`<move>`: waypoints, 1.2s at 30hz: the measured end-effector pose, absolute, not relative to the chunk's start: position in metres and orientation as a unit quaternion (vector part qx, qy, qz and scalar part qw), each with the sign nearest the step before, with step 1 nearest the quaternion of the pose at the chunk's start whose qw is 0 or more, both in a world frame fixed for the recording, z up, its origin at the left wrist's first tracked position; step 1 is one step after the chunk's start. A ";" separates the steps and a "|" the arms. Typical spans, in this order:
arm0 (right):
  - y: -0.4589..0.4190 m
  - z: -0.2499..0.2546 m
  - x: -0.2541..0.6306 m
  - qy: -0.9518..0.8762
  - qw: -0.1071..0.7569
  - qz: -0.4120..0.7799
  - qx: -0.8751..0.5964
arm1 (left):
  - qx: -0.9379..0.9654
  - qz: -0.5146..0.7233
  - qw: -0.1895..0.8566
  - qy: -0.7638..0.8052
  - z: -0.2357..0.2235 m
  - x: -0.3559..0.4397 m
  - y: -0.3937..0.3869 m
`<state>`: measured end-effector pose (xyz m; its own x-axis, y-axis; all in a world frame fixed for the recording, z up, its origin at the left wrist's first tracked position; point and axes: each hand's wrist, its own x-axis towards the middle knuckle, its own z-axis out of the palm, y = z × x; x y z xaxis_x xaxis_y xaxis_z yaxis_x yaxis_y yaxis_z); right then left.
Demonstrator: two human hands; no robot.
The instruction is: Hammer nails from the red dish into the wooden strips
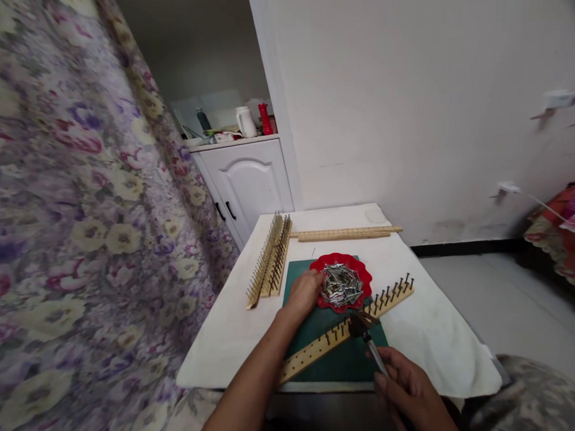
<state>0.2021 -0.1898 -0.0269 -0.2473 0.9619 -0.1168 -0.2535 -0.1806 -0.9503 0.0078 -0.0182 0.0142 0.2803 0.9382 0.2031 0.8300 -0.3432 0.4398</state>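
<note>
My left hand (306,290) is at the left rim of a red scalloped bowl (364,272), fingers curled in against the heap of silvery nails (341,285). Its fingertips are partly hidden, so what they pinch does not show. With my right hand (409,384) I grip a hammer (377,357) by its handle; the dark head lies over a long wooden strip (304,359). Dark nails (389,295) stand in the strip's right and middle parts, while bare holes show at its left end. Bowl and strip are on a green mat (340,367).
Wooden strips full of upright nails (272,257) lie at the table's left. Further wooden strips (347,233) lie along the back of the white-covered table (216,344). A flowered curtain (103,215) hangs at the left, and a white cabinet (253,179) stands behind.
</note>
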 end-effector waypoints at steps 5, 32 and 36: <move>-0.187 -0.037 0.205 -0.420 0.467 0.671 -0.395 | 0.816 0.143 0.118 0.548 0.005 0.009 0.011; -0.186 -0.042 0.203 -0.414 0.506 0.643 -0.398 | 0.899 0.080 0.114 0.415 0.015 0.005 0.005; -0.189 -0.035 0.203 -0.432 0.485 0.643 -0.406 | 0.895 0.118 0.109 0.417 0.025 -0.001 -0.009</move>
<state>0.2027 -0.1887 -0.0353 -0.1993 0.9745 -0.1032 -0.2728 -0.1564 -0.9493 -0.0009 -0.0094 0.0251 0.6242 0.7721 0.1197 0.7206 -0.6281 0.2936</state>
